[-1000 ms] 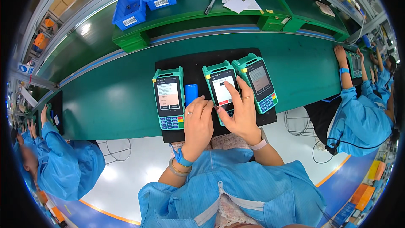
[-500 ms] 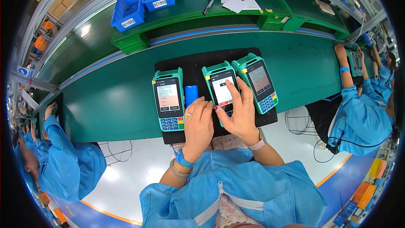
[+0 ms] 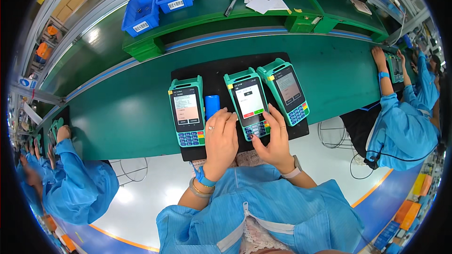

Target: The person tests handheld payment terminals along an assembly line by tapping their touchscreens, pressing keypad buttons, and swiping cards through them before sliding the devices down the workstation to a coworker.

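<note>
Down from the screen point(image 3: 246, 98) comes my right hand point(image 3: 275, 146), thumb and fingers apart at the middle card machine point(image 3: 248, 107), centre frame. My left hand point(image 3: 220, 140) sits beside it, grip unclear. Probably mid-tapping; next press calls for one light fingertip.

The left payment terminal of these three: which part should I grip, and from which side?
The left payment terminal is probably best gripped by its long left edge, from the left: it lies screen up, that edge is free, and the blue object and left hand crowd its right.
</note>
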`<move>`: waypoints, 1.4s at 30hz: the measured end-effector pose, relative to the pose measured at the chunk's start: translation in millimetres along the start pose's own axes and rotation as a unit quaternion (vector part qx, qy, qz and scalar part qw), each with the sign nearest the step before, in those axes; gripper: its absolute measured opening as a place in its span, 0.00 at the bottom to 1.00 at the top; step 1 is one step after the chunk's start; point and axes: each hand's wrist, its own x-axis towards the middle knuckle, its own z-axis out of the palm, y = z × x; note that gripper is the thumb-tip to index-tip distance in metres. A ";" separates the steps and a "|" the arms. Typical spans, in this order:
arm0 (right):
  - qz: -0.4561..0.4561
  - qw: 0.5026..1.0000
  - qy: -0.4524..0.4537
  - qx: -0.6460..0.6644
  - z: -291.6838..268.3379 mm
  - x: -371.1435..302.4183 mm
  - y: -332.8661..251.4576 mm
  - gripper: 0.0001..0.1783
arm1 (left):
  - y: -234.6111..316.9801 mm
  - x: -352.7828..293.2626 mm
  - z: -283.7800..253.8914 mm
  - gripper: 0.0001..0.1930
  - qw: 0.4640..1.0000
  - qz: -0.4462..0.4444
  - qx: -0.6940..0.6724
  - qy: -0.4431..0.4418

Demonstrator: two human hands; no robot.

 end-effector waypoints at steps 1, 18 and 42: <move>-0.006 1.000 0.013 0.000 0.6 -3.0 0.7 0.35 | -0.2 -0.1 0.4 0.13 1.000 -0.002 0.001 0.000; 0.004 0.996 -0.051 -0.074 3.9 3.9 -9.0 0.56 | -5.2 21.8 -17.1 0.12 0.983 0.096 0.124 -0.096; 0.029 0.994 0.102 -0.024 -55.9 4.0 4.5 0.34 | -41.7 225.2 -70.0 0.09 0.952 0.207 -0.022 0.223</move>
